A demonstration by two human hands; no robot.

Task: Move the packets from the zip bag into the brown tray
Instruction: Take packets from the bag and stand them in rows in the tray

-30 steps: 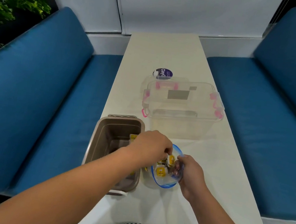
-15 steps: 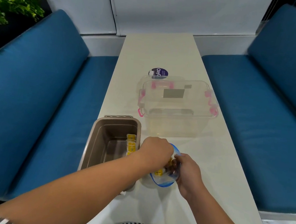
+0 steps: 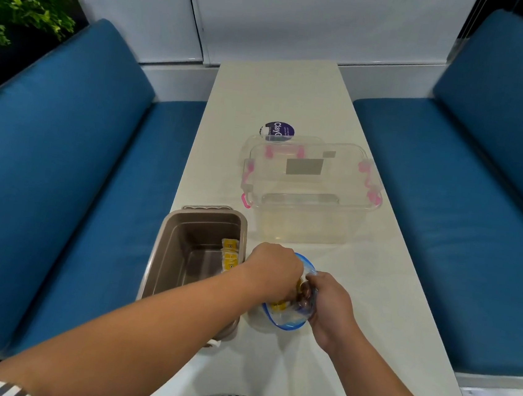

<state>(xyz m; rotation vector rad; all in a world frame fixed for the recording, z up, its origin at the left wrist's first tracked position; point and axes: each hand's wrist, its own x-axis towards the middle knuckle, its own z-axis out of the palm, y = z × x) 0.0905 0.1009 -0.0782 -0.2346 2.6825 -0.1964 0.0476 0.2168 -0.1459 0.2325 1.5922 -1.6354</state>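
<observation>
Head view, lower middle: right hand (image 3: 329, 305) pinches the rim of the zip bag (image 3: 282, 322) to hold it open; left hand (image 3: 273, 268) digs inside for packets (image 3: 278, 304), fingers hidden, grip unclear.

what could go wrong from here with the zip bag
The left hand reaches into the zip bag, fingers hidden; only the right hand holds its rim, so pulling packets out might tip the bag over. The brown tray sits at the edge of the table; the forearm may nudge it off.

perhaps glossy plastic zip bag (image 3: 283, 321)
</observation>
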